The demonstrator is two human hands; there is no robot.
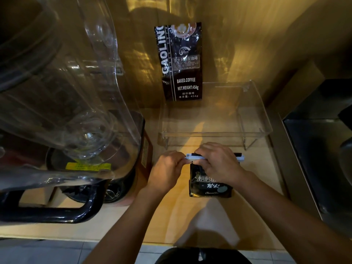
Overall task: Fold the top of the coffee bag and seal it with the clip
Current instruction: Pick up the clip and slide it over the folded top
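A small black coffee bag (208,189) with white Chinese lettering stands on the wooden counter in front of me. A long white clip (192,157) lies across its folded top, its ends sticking out on both sides. My left hand (167,171) pinches the clip's left end. My right hand (217,162) presses down over the clip's middle and the bag's upper part, hiding most of the fold.
A taller black GAOLING coffee bag (180,61) stands at the back on a clear acrylic shelf (219,133). A blender with a clear jug (62,96) and black handle fills the left. A dark steel sink (320,159) lies to the right.
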